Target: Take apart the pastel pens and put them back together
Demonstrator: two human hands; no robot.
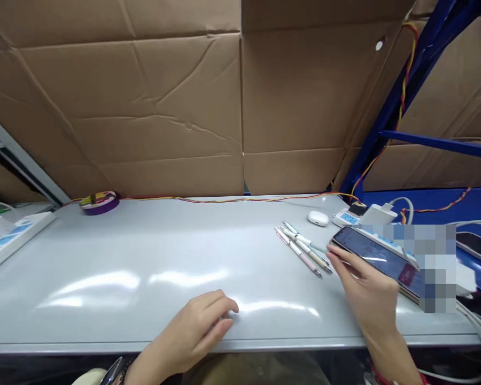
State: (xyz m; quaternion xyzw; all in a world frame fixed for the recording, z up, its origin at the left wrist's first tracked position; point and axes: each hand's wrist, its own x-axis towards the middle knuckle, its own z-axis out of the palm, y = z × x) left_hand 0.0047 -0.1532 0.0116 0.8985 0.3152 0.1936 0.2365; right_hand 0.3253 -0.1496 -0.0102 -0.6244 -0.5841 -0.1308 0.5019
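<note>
My left hand [198, 329] rests at the table's front edge, its fingers loosely bent and apart, with nothing in them. My right hand [366, 291] is at the right, thumb and fingers pinched on the near end of a pale green pen [318, 247]. This pen lies across a small bunch of others: a pink pen [299, 252] in front, and a beige pen [318, 259] and a light blue one [292, 228] close together. A smartphone [379, 259] with its screen lit leans just beyond my right hand.
A white earbud case [318, 218] sits behind the pens. Power strips stand at right [348, 216] and left [14, 235], with plugs and cables. A roll of purple tape [100, 203] lies at the back left. Cardboard [184, 107] backs the grey table [124, 246]; a blue frame [369, 147] rises at right.
</note>
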